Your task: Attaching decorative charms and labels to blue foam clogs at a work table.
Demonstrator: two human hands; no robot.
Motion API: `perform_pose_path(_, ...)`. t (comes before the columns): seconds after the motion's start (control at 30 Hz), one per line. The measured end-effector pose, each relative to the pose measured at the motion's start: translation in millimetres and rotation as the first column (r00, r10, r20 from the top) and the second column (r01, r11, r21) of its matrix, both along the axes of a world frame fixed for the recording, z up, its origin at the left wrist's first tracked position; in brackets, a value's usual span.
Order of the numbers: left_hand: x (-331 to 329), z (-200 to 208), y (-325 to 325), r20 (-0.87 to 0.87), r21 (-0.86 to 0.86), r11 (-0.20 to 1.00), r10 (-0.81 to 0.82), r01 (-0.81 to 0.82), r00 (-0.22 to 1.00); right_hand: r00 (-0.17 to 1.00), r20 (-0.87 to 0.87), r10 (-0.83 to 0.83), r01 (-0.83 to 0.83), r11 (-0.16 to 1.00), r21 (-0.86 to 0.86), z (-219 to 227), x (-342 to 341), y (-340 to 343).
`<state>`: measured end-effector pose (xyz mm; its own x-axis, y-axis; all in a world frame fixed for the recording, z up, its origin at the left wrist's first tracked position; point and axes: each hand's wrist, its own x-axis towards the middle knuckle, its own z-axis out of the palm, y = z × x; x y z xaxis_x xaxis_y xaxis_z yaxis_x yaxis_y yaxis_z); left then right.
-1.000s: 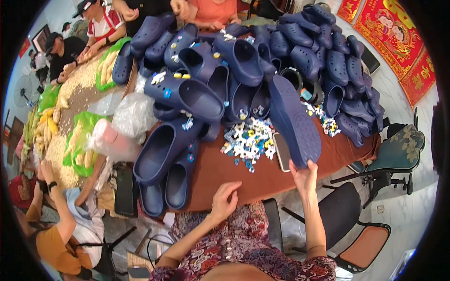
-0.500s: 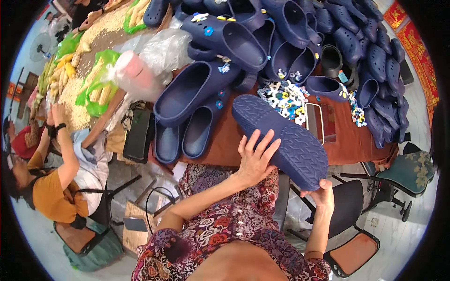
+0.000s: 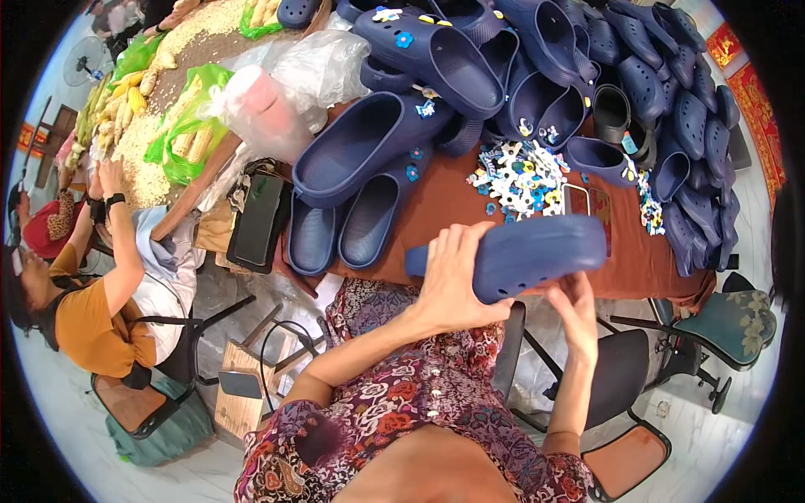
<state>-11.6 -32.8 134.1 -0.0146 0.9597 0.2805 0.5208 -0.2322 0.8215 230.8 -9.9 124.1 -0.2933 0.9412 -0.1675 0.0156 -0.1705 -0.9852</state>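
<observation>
A navy foam clog [image 3: 541, 251] is held on its side above the front edge of the cloth-covered table, its holes along the lower near side. My left hand [image 3: 457, 281] wraps round it left of the middle, fingers over the top edge and thumb below. At the lower right, the fingertips of my right hand [image 3: 574, 310] press against the clog, partly hidden by it. Behind it lies a heap of small white, blue and yellow shoe charms [image 3: 524, 180]. Finished-looking clogs with charms, such as one large clog [image 3: 348, 151], lie to the left.
Many navy clogs [image 3: 646, 84] pile up at the back right. A phone [image 3: 579, 199] lies beside the charms. Left are a bagged pink cup [image 3: 260, 101], a dark phone-like slab [image 3: 258, 222] and corn cobs [image 3: 197, 126]. A person in an orange shirt [image 3: 88, 314] sits left; chairs stand right.
The clog has been turned from sole-up onto its side and levelled out. My left hand has shifted its grip; my right hand has moved up along the lower edge. The view has shifted slightly.
</observation>
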Motion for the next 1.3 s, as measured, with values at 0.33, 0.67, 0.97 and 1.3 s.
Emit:
perform_pose_path(0.33, -48, -47, 11, 0.465, -0.501, 0.823, -0.004, 0.267, 0.885, 0.991, -0.131, -0.019, -0.021, 0.956, -0.292, -54, -70, 9)
perform_pose_path(0.67, -43, -85, -21, 0.504, -0.487, 0.872, 0.329, -0.052, 0.799, 0.985, 0.152, -0.077, 0.095, 0.989, -0.111, -130, -117, 2)
perform_pose_path(0.97, -46, -81, -2, 0.531, -0.474, 0.878, 0.352, -0.074, 0.770, 0.960, 0.272, -0.075, 0.055, 0.995, 0.081, -111, -111, 7)
perform_pose_path(1.3, -34, -48, -30, -0.094, 0.086, 0.939, 0.340, -0.333, 0.936, 0.699, 0.466, -0.543, 0.135, 0.739, 0.660, -110, -66, 105)
